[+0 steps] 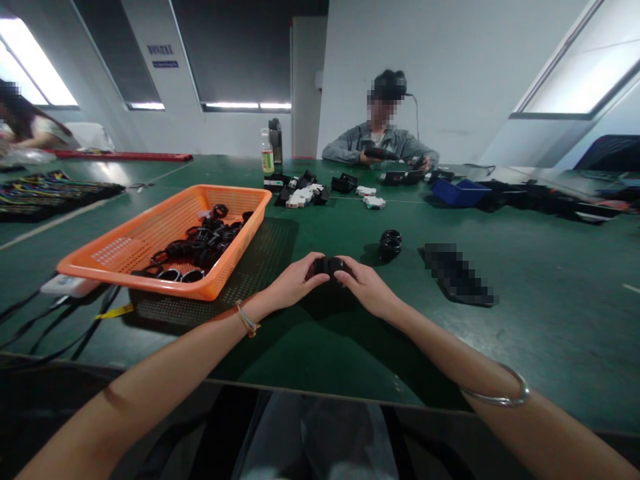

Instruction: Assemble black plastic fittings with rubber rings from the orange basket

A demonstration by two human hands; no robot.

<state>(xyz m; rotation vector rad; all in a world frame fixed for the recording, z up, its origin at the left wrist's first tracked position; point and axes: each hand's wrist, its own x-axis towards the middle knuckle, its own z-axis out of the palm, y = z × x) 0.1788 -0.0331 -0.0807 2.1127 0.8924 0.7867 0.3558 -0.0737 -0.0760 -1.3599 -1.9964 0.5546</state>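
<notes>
Just above the green table, my left hand point(301, 277) and my right hand point(364, 283) meet. Between them is a small black part point(329, 266), pinched from both sides by thumbs and fingers. It seems rounded, but the fingers cover much of it, and I cannot tell whether it is one piece or two pressed together. Beyond my right hand stand black rings point(390, 245), stacked or joined. To the left, an orange plastic basket point(125, 285) holds a heap of similar black ring parts point(207, 240).
A dark phone-like slab point(457, 275) lies at right. Cables and a white power strip point(70, 287) sit by the basket. Black and white parts point(303, 193), bottles point(267, 152) and a blue bin point(460, 193) stand farther back. A co-worker point(383, 137) sits opposite, another person point(35, 127) far left.
</notes>
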